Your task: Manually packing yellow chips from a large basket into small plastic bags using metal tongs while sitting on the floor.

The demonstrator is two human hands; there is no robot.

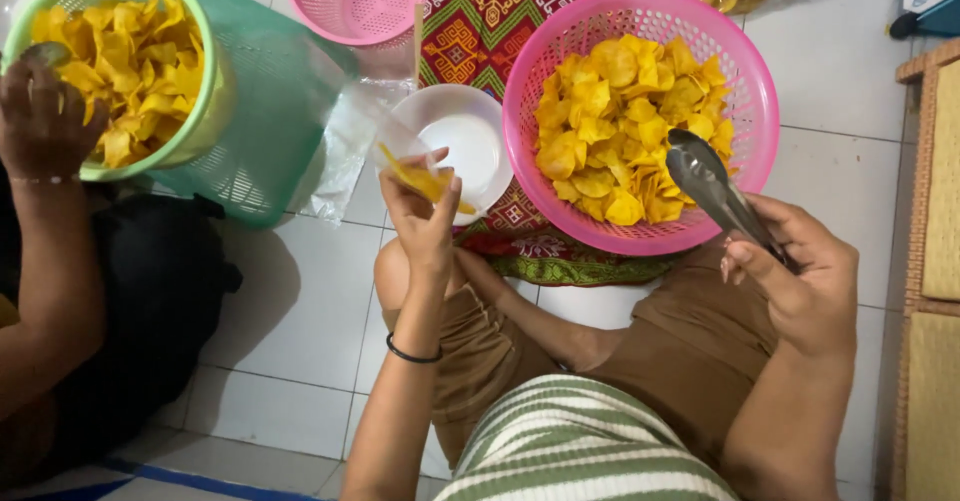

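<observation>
Head view: two hands packing yellow chips on a tiled floor.

Left hand (425,223) has its grip pinched closed on a small clear bag (420,173) holding a few chips, just in front of a white bowl (470,141). Right hand (800,276) is closed around metal tongs (712,186), whose tips rest over the chips in the pink basket (640,111) at right. Far left, another person's hand (40,116) touches a green basket (205,91) of chips.

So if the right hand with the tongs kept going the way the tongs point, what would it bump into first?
Most likely the yellow chips in the pink basket. The right hand holds metal tongs whose tips already hang over the pile, though how high above it is hard to tell.
</observation>
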